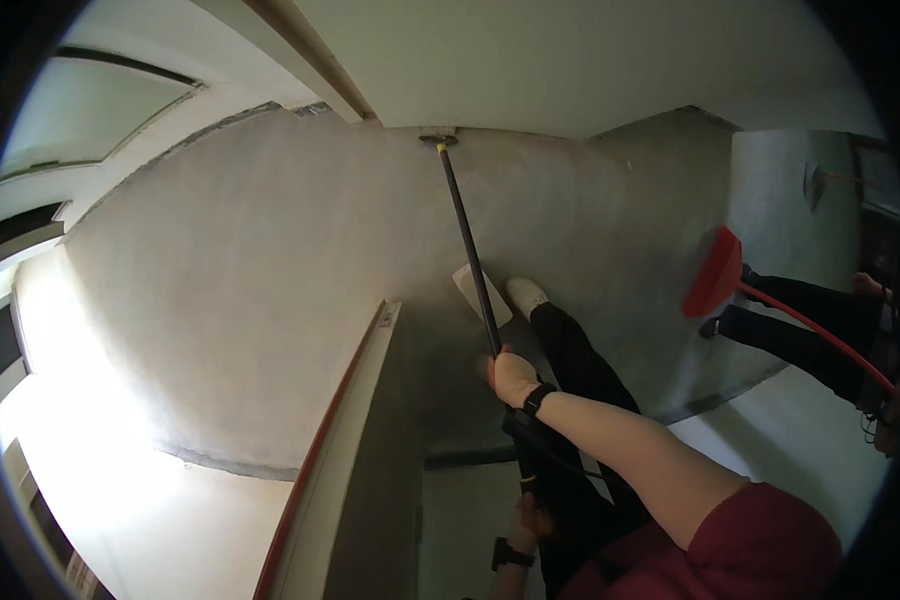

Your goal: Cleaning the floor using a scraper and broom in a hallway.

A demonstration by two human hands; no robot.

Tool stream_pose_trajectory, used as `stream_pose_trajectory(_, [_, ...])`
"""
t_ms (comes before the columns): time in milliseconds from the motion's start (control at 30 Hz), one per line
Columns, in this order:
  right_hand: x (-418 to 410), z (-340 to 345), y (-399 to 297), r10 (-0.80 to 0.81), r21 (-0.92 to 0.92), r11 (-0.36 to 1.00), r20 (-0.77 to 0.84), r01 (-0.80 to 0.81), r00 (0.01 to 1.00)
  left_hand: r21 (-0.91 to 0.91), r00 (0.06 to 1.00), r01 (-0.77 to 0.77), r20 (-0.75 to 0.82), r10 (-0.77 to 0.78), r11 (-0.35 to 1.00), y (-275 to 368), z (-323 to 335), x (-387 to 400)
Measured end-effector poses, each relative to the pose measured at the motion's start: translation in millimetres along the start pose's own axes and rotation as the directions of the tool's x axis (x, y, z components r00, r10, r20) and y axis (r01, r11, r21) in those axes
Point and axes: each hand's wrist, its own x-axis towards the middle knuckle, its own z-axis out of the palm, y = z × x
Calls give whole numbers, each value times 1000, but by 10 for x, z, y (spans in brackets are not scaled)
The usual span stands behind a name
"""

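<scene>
A long black pole (465, 225) runs away from me across the grey floor. My right hand (514, 377), slightly blurred, is wrapped around its middle. Lower on the thicker, dark near section, close to my body, my left hand (529, 516) grips the same tool. Each wrist wears a dark band. Past a yellow collar (442, 148), the small dark head (439, 140) of the tool rests on the floor at the foot of a pale wall. Under the pole lies a pale flat piece (471, 281), beside my light shoe (526, 294); what it is I cannot tell.
An open door (345, 450) stands at my left, its edge bearing a latch plate (388, 316). On the right, a co-worker (795, 300) in dark trousers has a red long-handled broom or dustpan (716, 274). A wooden door frame (322, 60) meets the floor ahead. Strong light hits the far left.
</scene>
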Motion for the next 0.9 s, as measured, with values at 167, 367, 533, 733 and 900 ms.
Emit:
stream_pose_trajectory(167, [-287, 53, 58, -46, -90, 995, -37, 42, 998, 149, 999, 30, 32, -35, 988, -78, -140, -289])
stream_pose_trajectory(367, [-194, 60, 60, 90, -96, 992, 25, -87, 996, 137, 994, 100, 38, -106, 985, -8, -211, -202])
stream_pose_trajectory(533, [-110, 37, 112, 60, 96, 994, 10, -60, 998, 31, 993, 100, 56, -101, 995, 33, -260, -137])
stream_pose_trajectory(733, [-94, 390, 1025, -342, -832, 39, 509, 553, 790, 243, 986, 164, -22, -163, 956, -238, 65, -524])
stream_pose_trajectory(900, [188, -56, 496, -227, -748, 563, 268, 351, 936, 133, 990, 137, 3, -139, 982, 177, 125, -251])
